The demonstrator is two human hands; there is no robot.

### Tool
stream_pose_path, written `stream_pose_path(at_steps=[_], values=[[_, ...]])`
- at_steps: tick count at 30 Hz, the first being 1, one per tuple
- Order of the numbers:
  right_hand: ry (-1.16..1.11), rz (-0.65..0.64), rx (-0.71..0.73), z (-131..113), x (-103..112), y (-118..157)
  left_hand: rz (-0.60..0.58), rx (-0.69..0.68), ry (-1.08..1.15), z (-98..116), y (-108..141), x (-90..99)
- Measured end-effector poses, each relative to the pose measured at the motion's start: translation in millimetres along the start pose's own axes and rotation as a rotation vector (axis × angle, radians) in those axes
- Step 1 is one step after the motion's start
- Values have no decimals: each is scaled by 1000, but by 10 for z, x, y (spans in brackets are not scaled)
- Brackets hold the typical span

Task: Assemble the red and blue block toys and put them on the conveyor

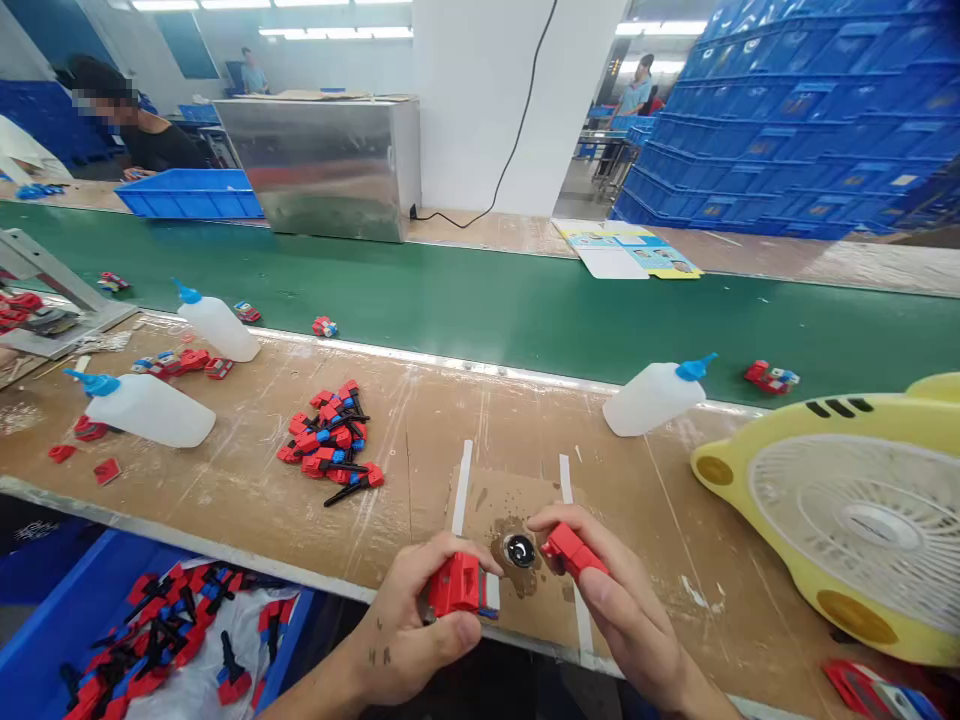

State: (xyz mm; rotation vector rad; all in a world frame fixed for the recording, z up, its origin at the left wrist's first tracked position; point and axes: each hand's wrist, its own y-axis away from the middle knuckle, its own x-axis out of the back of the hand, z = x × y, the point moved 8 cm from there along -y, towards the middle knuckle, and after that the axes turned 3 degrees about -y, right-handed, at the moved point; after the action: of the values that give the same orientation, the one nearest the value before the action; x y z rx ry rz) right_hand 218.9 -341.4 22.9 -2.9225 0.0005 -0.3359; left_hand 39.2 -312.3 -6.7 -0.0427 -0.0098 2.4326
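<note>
The left hand [409, 620] pinches a red-and-grey part [453, 585] at the near left of the dark round dish [520, 561], the right hand [628, 592] pinches a red piece [573, 551] just right of it, and such closeness could get the dish knocked.

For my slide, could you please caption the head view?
Left hand holding one red part, right hand another red part, at a bench beside a green belt.

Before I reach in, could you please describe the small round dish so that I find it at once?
On the brown worktable, at its near edge, find a cardboard sheet with two white strips. The round dish sits on it, between the left hand and the right hand. Unlike the red pieces they hold, it is black and glossy.
</note>
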Motion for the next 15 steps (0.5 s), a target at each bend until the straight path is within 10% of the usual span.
stream_pose_path(at_steps=[9, 15], values=[[-753, 27, -255, 211, -194, 152, 57, 103, 239, -424, -36, 73], [-600, 39, -234, 232, -90, 285, -15, 205, 498, -588, -129, -143]])
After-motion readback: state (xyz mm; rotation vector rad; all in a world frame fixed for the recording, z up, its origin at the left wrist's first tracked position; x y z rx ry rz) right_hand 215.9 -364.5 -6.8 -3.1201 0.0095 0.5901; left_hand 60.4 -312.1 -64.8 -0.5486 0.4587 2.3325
